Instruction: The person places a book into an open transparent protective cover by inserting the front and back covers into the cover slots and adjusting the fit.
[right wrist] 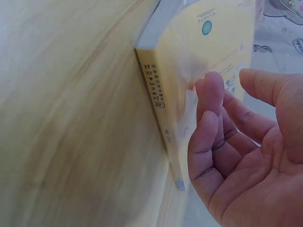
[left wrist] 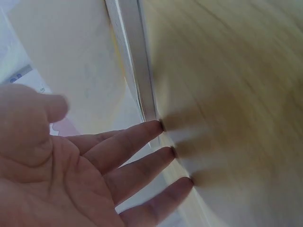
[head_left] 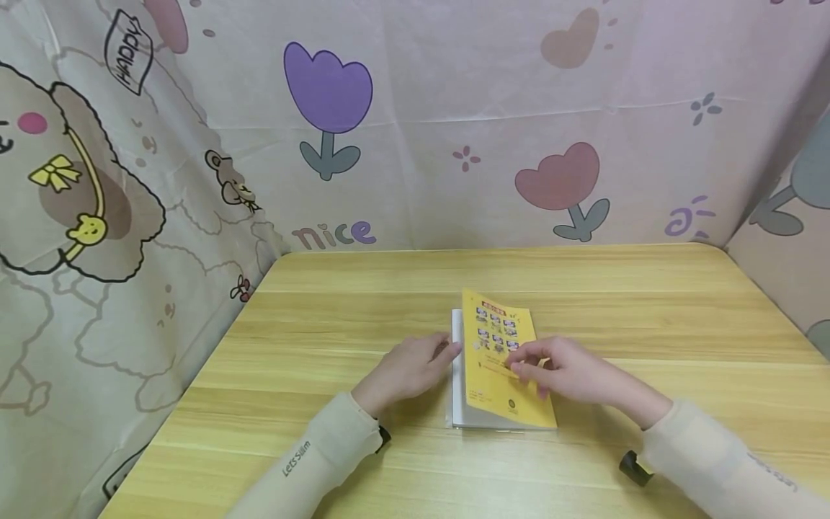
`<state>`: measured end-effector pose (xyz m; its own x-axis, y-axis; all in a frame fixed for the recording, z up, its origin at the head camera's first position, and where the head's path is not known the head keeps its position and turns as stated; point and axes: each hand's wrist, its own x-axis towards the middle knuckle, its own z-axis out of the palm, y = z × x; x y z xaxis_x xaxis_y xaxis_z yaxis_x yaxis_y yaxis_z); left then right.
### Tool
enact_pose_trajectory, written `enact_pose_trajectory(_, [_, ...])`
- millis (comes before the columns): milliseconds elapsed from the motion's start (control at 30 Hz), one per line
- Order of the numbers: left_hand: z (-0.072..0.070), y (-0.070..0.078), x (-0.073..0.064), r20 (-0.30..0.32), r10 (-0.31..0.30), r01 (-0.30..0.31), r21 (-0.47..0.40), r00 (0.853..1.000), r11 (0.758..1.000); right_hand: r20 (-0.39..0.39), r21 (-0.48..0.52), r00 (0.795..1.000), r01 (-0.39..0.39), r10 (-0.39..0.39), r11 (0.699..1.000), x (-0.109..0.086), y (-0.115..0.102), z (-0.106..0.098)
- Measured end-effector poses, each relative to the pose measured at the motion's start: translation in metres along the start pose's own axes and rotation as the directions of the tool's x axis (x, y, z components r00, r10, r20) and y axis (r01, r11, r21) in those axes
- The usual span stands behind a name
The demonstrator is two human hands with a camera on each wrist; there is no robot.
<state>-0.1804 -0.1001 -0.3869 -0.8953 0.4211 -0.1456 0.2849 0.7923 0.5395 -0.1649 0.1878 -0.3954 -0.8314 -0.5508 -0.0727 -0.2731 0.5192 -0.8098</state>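
Observation:
A book with a yellow cover (head_left: 496, 389) lies on the table, its cover lifted along the left side so that white pages (head_left: 457, 375) show beneath. Its printed spine (right wrist: 152, 82) faces right, close to the right hand. At the book's left edge is the left hand (head_left: 415, 366), thumb by the pages; in the left wrist view its fairly straight fingertips (left wrist: 182, 187) rest on the tabletop beside the pages. Over the cover, the right hand (head_left: 558, 367) has loosely bent fingers at the yellow surface, the thumb apart from them and nothing gripped between.
The wooden table (head_left: 363, 288) extends on all sides of the book. A printed cloth (head_left: 421, 173) with flowers and cartoon animals hangs behind it and along both sides. Dark devices sit at the left wrist (head_left: 384, 437) and right wrist (head_left: 635, 468), below pale sleeves.

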Motion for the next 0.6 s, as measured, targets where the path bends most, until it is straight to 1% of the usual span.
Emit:
enact_pose_trajectory(167, [-0.0005,-0.0010,-0.0010,-0.008,0.029,-0.029,-0.004,1.000,1.000,0.031,0.005,1.000,0.001,-0.001,1.000,0.0011,-0.0007,0.0031])
enact_pose_trajectory(233, [-0.0006,-0.0013,-0.0012,-0.012,0.025,-0.025,-0.002,1.000,1.000,0.042,0.002,0.999,0.009,-0.009,1.000,0.0013,-0.0006,0.0040])
enact_pose_trajectory(333, [-0.0001,-0.0012,-0.0007,-0.005,0.018,-0.018,-0.006,1.000,1.000,0.057,-0.005,0.998,-0.002,0.002,1.000,0.0015,-0.0001,0.0048])
enact_pose_trajectory(500, [0.0030,-0.0024,-0.0003,-0.003,0.018,-0.018,0.018,1.000,1.000,0.076,0.011,0.997,-0.006,0.006,1.000,0.0008,-0.0009,0.0067])
enact_pose_trajectory(600, [0.0045,-0.0012,-0.0018,-0.007,-0.008,0.009,0.034,1.000,0.999,0.086,0.028,0.996,-0.004,0.001,1.000,0.0002,-0.0008,0.0083])
